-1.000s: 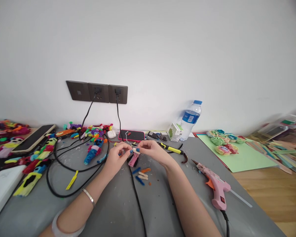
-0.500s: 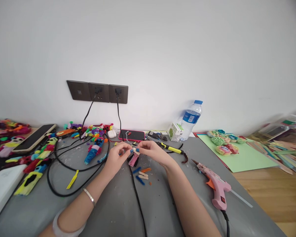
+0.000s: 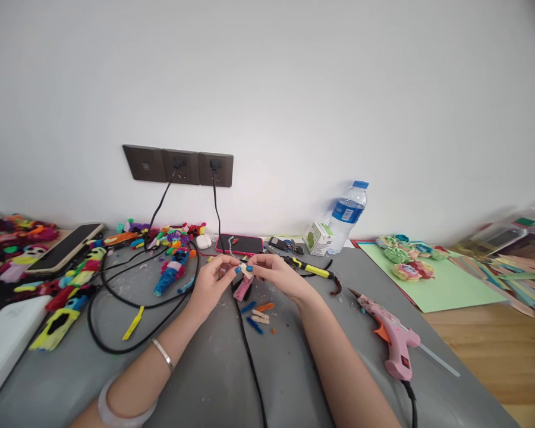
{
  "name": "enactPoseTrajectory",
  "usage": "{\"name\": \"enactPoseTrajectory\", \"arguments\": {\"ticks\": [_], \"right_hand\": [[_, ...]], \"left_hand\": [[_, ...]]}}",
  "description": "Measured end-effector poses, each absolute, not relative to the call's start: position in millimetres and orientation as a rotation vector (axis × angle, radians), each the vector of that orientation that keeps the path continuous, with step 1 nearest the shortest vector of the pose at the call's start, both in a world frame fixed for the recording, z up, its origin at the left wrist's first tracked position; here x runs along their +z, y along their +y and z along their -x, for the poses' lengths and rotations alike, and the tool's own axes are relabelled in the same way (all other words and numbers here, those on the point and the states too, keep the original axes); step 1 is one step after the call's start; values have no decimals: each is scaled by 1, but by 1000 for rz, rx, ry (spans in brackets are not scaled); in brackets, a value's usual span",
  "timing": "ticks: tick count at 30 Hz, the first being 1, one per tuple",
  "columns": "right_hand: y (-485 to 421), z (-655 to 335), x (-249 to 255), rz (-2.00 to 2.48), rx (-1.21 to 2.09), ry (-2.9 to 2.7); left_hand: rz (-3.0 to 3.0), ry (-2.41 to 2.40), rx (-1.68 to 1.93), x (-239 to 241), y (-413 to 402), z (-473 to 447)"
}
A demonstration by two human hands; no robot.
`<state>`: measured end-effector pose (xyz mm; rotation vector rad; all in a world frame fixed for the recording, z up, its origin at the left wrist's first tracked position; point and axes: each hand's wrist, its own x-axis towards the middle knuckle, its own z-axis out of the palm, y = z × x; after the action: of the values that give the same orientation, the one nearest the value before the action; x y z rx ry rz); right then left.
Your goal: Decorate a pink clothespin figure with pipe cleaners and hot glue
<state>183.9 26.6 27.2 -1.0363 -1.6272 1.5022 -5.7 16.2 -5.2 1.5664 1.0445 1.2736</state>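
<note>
My left hand [image 3: 213,283] and my right hand [image 3: 274,274] meet over the grey table [image 3: 214,380], fingertips pinched together on a small pink and cream fuzzy figure [image 3: 243,284]. The figure hangs just above a black cable [image 3: 248,356]. Short blue, orange and cream fuzzy pieces [image 3: 257,314] lie on the table right below my hands. A silver bracelet and a pale bangle sit on my left wrist.
A pink glue gun [image 3: 390,339] lies at the right. Colourful fuzzy figures [image 3: 66,291] and looped cables cover the left side, with a phone [image 3: 65,247] and a white box [image 3: 4,339]. At the back stand a water bottle [image 3: 346,215], a small carton [image 3: 317,238] and a red-cased phone [image 3: 244,244]. Green paper [image 3: 446,285] holds paper flowers.
Both hands have stayed pinched on the small figure with only slight finger movement; the view has shifted a little.
</note>
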Motion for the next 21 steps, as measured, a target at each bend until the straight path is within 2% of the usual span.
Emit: {"name": "enactPoseTrajectory", "arguments": {"ticks": [21], "right_hand": [[26,-175,24,994,1486,-1541]], "left_hand": [[-1556,1053,1238,-8,15,3]]}}
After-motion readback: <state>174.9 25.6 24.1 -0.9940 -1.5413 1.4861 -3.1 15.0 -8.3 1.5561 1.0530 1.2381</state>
